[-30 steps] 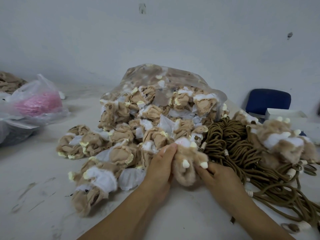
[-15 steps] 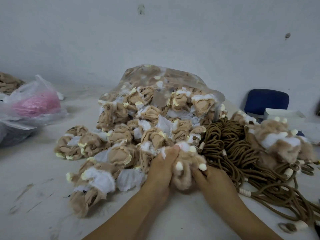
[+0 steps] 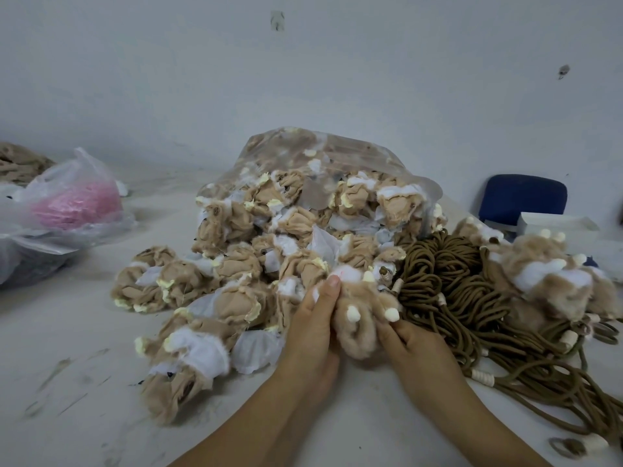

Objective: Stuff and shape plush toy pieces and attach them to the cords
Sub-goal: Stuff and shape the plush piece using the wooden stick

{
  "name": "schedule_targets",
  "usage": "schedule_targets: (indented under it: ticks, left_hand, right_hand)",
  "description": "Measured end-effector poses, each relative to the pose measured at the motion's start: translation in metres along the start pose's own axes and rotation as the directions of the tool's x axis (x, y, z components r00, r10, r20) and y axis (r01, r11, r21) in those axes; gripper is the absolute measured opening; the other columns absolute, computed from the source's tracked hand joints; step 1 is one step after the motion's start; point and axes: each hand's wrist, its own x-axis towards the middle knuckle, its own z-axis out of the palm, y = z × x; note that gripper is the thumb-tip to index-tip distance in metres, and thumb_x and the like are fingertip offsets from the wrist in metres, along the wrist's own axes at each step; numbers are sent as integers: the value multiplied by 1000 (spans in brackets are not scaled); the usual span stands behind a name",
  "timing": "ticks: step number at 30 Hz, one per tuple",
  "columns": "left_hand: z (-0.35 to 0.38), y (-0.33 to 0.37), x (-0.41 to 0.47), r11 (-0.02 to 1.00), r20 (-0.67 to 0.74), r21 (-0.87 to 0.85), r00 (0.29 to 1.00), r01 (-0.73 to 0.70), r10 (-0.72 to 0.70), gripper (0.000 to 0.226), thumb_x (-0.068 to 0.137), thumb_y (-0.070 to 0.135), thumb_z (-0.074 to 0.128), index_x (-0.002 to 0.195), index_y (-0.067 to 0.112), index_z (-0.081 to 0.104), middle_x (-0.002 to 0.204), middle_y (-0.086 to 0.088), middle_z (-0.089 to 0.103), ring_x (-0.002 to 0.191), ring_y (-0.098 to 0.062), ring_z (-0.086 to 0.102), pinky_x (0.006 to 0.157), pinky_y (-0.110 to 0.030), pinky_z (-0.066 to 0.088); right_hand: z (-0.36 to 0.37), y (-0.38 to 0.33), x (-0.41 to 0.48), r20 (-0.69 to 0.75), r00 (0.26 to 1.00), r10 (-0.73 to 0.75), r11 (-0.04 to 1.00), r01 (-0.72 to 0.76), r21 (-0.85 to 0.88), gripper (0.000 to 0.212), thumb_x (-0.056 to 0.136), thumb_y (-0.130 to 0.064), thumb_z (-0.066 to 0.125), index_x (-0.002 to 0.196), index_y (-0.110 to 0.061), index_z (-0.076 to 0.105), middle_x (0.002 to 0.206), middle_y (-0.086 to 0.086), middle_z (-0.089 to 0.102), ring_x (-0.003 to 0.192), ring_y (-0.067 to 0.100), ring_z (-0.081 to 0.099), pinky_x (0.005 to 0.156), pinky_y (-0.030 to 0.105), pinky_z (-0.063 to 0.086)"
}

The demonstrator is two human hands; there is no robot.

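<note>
Tan, furry plush piece [image 3: 357, 318] with two cream nubs sits at the table's near centre, held between your two hands at the front edge of the heap. Your left hand [image 3: 313, 328] lies along its left flank, fingers [image 3: 332, 284] close together and gently curled round the fur, the index tip up by a white fluffy patch; the thumb is out of sight. Your right hand [image 3: 414, 348] grips the right flank, fingers [image 3: 387, 326] bent and pinching the pile just under one cream nub. The piece looks soft, rounded and plump.

Just behind and to its left spreads a heap of inside-out tan fabric shells [image 3: 236, 264], crumpled, with white lining and pale yellow bits, spilling from a clear plastic bag [image 3: 337, 156]. Touching the piece's right side lies a bundle of brown braided cords [image 3: 448, 284], coiled, with whitish wrapped ends. Beyond the cords rest fluffy tan-and-white finished pieces [image 3: 553, 281]. All of this lies on a scuffed white table [image 3: 84, 348]. Far left stands a thin translucent bag holding something pink [image 3: 74, 200]; far right, a dark blue chair back [image 3: 522, 200] and a white box [image 3: 556, 225].
</note>
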Motion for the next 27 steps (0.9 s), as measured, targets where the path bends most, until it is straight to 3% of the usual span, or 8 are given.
schedule_targets:
  ticks: [5,8,12,16,19,27]
  left_hand:
    - [2,-5,2,997,-20,-76,999,28,-30,30,87,39,69,94,12,78,106,-18,74,100,-25,72,80,-30,57]
    - [4,-5,2,997,-1,-70,999,41,-42,25,87,36,66,89,15,79,103,-16,75,97,-23,73,78,-29,58]
    - [2,-3,-2,999,25,28,999,37,-38,31,90,44,62,91,18,79,106,-14,75,102,-23,72,79,-27,57]
    - [2,-5,-4,987,60,161,997,30,-40,46,88,60,53,90,22,79,100,-8,77,100,-18,72,80,-22,56]
    - [1,-8,-6,977,99,208,993,42,-64,50,94,57,49,88,18,80,97,-9,77,97,-18,73,75,-16,54]
    - [3,-4,-6,976,91,219,995,13,-33,52,83,58,61,98,10,76,97,-10,77,94,-19,74,70,-16,55]
  right_hand:
    - [0,-1,-1,-2,1000,-5,1000,5,-1,31,90,-51,42,72,-34,61,82,1,70,81,22,63,72,38,49]
    - [-2,-3,-2,-26,999,-22,1000,22,6,33,91,-46,46,59,-38,48,73,0,67,74,22,61,66,38,46]
    - [-11,-3,-3,-60,994,-95,995,93,-40,37,89,-43,51,54,-29,46,55,-5,55,58,12,53,55,34,37]
    - [-25,-2,1,-27,974,-223,928,204,-310,51,82,-64,31,70,-23,60,63,-5,58,66,16,57,54,30,34]
    - [-28,-4,1,-18,976,-218,887,191,-421,63,73,-74,10,70,-27,52,65,-6,56,68,13,57,49,21,25]
    - [-10,0,-1,0,998,-59,990,59,-126,31,88,-42,46,63,-25,50,62,-4,55,70,24,57,62,37,39]
